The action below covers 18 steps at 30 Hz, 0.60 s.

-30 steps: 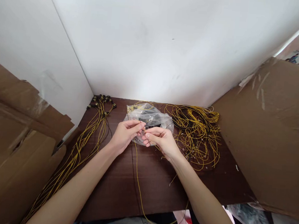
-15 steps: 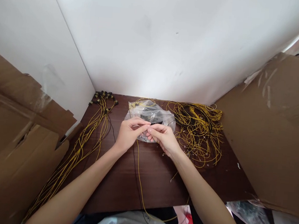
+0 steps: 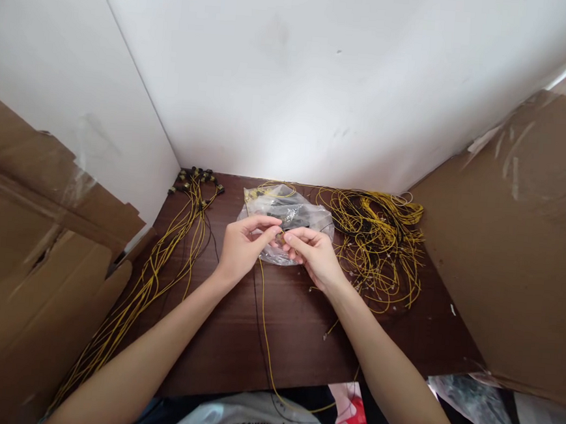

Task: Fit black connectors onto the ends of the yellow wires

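Observation:
Over the clear plastic bag (image 3: pixel 307 215), my left hand (image 3: pixel 246 245) and my right hand (image 3: pixel 313 253) meet with thumbs and forefingers pinched. My left hand holds a yellow wire (image 3: pixel 264 325), which hangs beneath it beside a black wire (image 3: pixel 257 301) and droops past the table edge. Between the fingertips shows a small yellowish piece (image 3: pixel 279 238), too small to name. My right fingers close at its other side; what exactly they grip is hidden. Dark parts and yellow pieces lie inside the bag.
On the left, a bundle of yellow wires (image 3: pixel 153 274) ends in black connectors (image 3: pixel 202 178). A tangle of yellow and black wires (image 3: pixel 378 245) lies at right. Cardboard sheets (image 3: pixel 505 255) flank the brown table (image 3: pixel 217 357), and a white wall (image 3: pixel 292 95) stands behind.
My fingertips have parted slightly, and the small yellowish piece now shows between them. My right hand has moved a little to the right. The wires on the table stay put.

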{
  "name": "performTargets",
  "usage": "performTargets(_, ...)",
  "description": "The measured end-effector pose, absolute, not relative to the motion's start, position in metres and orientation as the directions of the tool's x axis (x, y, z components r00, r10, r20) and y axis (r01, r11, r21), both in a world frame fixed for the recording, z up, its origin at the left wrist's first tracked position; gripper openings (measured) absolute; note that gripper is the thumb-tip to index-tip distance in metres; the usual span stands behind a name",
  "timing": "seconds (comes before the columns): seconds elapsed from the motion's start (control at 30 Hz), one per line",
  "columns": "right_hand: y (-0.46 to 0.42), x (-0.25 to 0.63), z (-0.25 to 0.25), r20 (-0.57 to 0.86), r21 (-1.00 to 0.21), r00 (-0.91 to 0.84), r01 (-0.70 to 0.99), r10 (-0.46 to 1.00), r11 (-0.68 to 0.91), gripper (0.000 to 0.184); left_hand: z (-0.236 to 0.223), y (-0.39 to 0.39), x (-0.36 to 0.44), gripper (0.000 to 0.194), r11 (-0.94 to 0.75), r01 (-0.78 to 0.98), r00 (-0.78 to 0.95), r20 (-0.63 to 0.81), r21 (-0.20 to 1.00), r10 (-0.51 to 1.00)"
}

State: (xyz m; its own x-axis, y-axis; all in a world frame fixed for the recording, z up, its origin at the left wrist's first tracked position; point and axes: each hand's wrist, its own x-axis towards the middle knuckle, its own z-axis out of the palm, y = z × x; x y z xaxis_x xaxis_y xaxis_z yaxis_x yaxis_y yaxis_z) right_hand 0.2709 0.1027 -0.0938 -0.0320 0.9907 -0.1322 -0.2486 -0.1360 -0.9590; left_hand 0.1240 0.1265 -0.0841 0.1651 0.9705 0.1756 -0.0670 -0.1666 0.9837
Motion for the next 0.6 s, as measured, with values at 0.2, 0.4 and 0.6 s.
performTargets(0.2, 0.1022, 0.2715, -0.0948, -0.093, -0.98, -0.044, -0.174, 0.995, -0.099, 0.022, -0.0856, 0.1243, 0.1257, 0.023, -0.189, -0.027, 0.121, 0.191, 0.982, 0.974)
performTargets(0.4, 0.1021, 0.2728, -0.0967, -0.072, -0.991, -0.061, -0.112, 0.996, -0.079, 0.023, -0.0875, 0.1248, 0.1257, 0.026, -0.177, -0.053, 0.103, 0.182, 0.983, 0.978)
performTargets(0.6, 0.1009, 0.2718, -0.096, -0.067, -0.99, -0.08, -0.115, 0.995, -0.076, 0.019, -0.0882, 0.1281, 0.1252, 0.028, -0.111, -0.161, 0.139, 0.134, 0.981, 0.981)
